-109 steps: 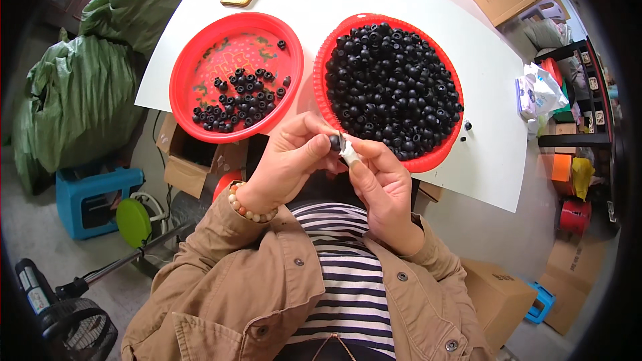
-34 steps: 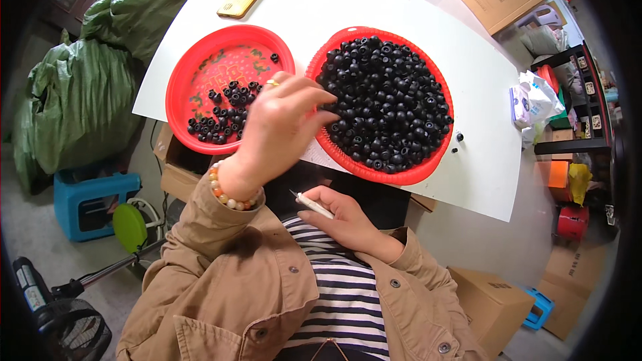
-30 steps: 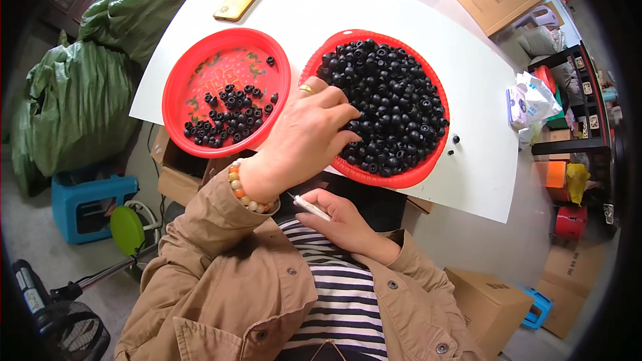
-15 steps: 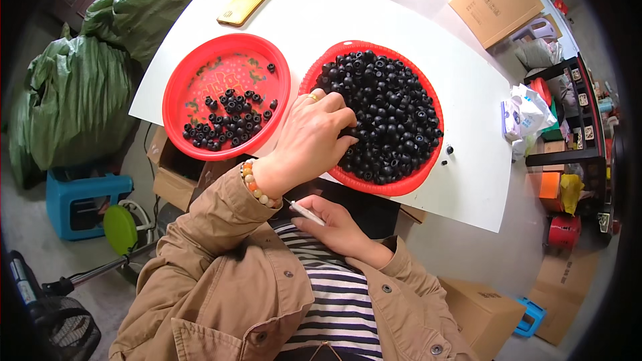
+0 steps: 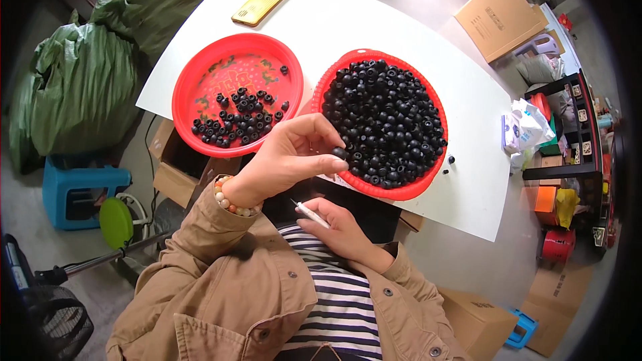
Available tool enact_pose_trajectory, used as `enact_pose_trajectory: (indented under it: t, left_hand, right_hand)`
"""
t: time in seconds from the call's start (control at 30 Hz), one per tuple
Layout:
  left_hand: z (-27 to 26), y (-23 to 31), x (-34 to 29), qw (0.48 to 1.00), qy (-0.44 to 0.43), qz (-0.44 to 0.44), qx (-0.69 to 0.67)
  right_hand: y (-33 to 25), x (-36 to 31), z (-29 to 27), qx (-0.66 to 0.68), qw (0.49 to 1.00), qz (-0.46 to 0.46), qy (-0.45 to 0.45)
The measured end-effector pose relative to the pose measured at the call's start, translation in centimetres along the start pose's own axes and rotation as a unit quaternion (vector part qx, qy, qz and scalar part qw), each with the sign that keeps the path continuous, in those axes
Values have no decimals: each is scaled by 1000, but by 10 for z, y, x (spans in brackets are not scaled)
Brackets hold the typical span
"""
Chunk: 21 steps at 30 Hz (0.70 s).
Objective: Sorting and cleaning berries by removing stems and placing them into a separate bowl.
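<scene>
My left hand [image 5: 284,160], with a beaded bracelet at its wrist, pinches a small round black piece [image 5: 340,153] between thumb and fingertips, just off the near-left rim of a red basin [image 5: 401,192]. That basin is heaped with round black pieces [image 5: 384,117], many with an open hole in one side. In my right hand [image 5: 346,232], close to my striped shirt, is a white pen-like tool [image 5: 312,214] with a thin pointed tip aimed up and left. Farther left, a shallow red tray [image 5: 200,87] holds a smaller scatter of the same pieces [image 5: 244,120].
Both containers rest on a white table [image 5: 361,17], along with a yellow phone [image 5: 261,5]. Two loose black bits [image 5: 451,160] lie right of the basin. Green sacks [image 5: 73,93] and a blue stool [image 5: 83,190] stand left; boxes and a black shelf [image 5: 558,172] stand right.
My left hand has drawn back from the heap toward me, turning so the thumb side shows, with one black piece in its fingertips. The right hand keeps the tool almost in place.
</scene>
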<state>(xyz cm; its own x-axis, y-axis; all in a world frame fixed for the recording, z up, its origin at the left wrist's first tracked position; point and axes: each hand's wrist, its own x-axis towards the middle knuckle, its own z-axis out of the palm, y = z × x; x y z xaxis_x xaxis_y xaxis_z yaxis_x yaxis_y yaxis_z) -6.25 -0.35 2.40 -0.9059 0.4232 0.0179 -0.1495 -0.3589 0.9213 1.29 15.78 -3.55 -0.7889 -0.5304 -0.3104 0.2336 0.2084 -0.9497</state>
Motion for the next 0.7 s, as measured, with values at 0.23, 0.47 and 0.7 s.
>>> enact_pose_trajectory:
  t: [0.23,0.47,0.7]
  left_hand:
    - [-15,-7,-20,991,-7,-3,-133]
    - [-26,-15,-33,986,-10,-16,-165]
    - [-28,-25,-44,986,35,-42,-157]
  right_hand:
    - [-22,-6,-3,59,997,17,56]
    - [-27,-13,-5,174,983,-22,61]
    - [-33,-13,-7,123,974,-142,127]
